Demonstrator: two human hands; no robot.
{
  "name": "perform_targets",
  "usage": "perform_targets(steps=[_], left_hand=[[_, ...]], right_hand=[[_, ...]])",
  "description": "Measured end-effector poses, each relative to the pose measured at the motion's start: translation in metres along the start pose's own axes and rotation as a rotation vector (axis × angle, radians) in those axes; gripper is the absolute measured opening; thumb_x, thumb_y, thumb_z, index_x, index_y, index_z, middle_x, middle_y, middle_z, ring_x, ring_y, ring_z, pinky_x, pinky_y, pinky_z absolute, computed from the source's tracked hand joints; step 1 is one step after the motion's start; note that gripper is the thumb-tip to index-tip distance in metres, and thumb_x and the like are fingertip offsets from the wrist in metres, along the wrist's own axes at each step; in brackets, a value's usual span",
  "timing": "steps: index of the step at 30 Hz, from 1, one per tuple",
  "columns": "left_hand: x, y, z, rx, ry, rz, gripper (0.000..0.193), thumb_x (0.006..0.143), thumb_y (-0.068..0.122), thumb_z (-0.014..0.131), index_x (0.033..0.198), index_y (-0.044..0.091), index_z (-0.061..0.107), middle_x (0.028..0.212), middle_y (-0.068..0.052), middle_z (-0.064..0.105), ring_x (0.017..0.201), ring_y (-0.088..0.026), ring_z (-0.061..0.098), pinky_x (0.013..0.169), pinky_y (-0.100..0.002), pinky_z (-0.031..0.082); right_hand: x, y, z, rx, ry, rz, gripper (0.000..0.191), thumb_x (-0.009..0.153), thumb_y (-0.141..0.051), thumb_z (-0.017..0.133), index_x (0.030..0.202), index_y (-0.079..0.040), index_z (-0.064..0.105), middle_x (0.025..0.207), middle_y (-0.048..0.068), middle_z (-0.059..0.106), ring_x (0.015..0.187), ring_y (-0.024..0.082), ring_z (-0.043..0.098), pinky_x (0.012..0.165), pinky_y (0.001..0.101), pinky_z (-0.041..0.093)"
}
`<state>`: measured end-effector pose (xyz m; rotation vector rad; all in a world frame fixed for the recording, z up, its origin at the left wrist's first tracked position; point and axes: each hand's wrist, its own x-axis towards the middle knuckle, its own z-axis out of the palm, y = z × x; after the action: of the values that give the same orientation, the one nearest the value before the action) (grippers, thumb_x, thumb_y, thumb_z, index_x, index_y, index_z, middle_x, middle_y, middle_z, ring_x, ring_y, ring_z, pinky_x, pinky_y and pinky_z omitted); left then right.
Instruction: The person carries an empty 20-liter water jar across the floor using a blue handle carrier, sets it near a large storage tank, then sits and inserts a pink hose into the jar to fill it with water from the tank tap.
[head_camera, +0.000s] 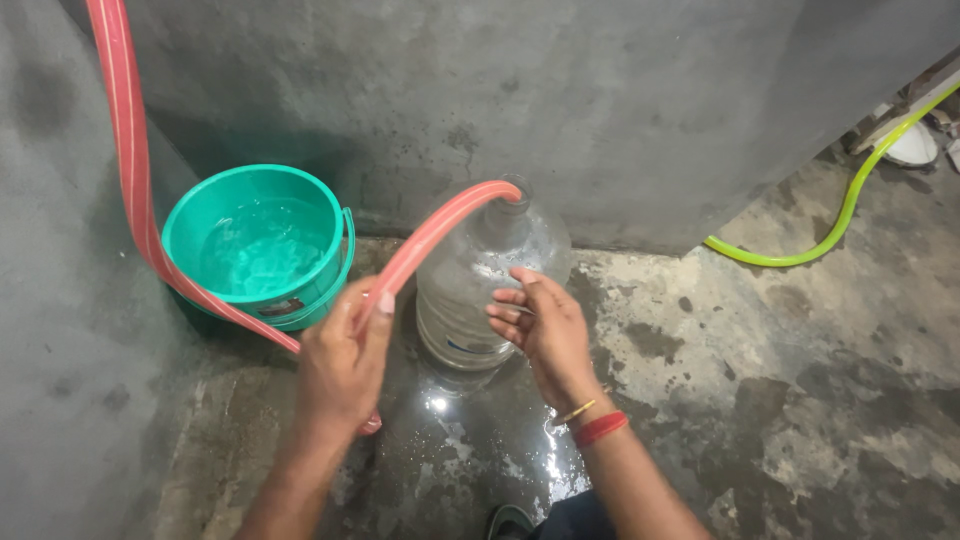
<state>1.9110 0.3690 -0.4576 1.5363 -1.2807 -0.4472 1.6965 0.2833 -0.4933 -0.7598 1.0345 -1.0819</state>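
My left hand (342, 362) grips a flat red hose (430, 236) whose end goes into the neck of a large clear water jar (480, 270). The jar stands upright on the wet concrete floor and is partly filled. My right hand (545, 330) rests against the jar's right side with the fingers spread on its wall; red and gold bangles circle that wrist. The hose runs from my left hand down past the bucket and up the left wall out of view.
A green plastic bucket (190, 225) full of water stands at the left against the grey wall. A yellow-green hose (840, 215) lies along the floor at the far right. Water pools on the floor (470, 450) near my feet.
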Motion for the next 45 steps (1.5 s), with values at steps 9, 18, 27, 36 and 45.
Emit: perform_targets(steps=[9, 18, 27, 36, 45], left_hand=[[-0.023, 0.020, 0.031, -0.056, -0.300, 0.059, 0.030, 0.099, 0.026, 0.057, 0.122, 0.007, 0.062, 0.083, -0.023, 0.073, 0.080, -0.042, 0.074, 0.060, -0.049, 0.055], [-0.046, 0.027, 0.064, 0.133, -0.550, 0.170, 0.042, 0.098, 0.021, 0.060, 0.135, 0.004, 0.052, 0.103, -0.024, 0.071, 0.089, -0.045, 0.070, 0.069, -0.056, 0.056], [-0.046, 0.026, 0.050, 0.261, -0.625, 0.355, 0.050, 0.087, 0.014, 0.068, 0.136, 0.012, 0.060, 0.105, -0.016, 0.068, 0.096, -0.036, 0.069, 0.081, -0.048, 0.055], [-0.059, 0.041, 0.033, 0.234, -0.517, 0.333, 0.049, 0.084, 0.017, 0.071, 0.132, 0.011, 0.066, 0.131, -0.022, 0.064, 0.114, -0.038, 0.064, 0.095, -0.047, 0.051], [-0.058, 0.001, 0.004, 0.279, -0.232, 0.280, 0.041, 0.086, 0.019, 0.072, 0.124, 0.004, 0.069, 0.135, -0.023, 0.063, 0.120, -0.040, 0.062, 0.099, -0.046, 0.049]], right_hand=[[-0.029, -0.006, 0.032, 0.000, -0.140, -0.153, 0.061, 0.101, -0.029, 0.056, 0.155, -0.006, 0.038, 0.112, 0.011, 0.073, 0.095, 0.017, 0.072, 0.080, 0.0306, 0.060], [-0.032, -0.001, 0.022, -0.089, 0.157, -0.287, 0.066, 0.097, -0.013, 0.058, 0.158, -0.011, 0.032, 0.090, 0.002, 0.065, 0.064, 0.010, 0.063, 0.060, 0.0267, 0.056], [-0.048, -0.029, 0.032, -0.432, 0.286, -0.448, 0.053, 0.103, -0.029, 0.057, 0.152, -0.009, 0.052, 0.071, -0.005, 0.050, 0.052, 0.003, 0.045, 0.044, 0.0242, 0.047], [-0.047, -0.021, 0.011, -0.674, 0.282, -0.827, 0.041, 0.116, -0.023, 0.058, 0.151, -0.001, 0.056, 0.115, -0.006, 0.071, 0.097, -0.001, 0.063, 0.081, 0.0213, 0.052], [-0.084, -0.052, -0.002, -0.193, 0.256, -0.320, 0.045, 0.103, -0.025, 0.054, 0.147, -0.015, 0.057, 0.058, -0.009, 0.036, 0.043, 0.002, 0.032, 0.037, 0.0224, 0.027]])
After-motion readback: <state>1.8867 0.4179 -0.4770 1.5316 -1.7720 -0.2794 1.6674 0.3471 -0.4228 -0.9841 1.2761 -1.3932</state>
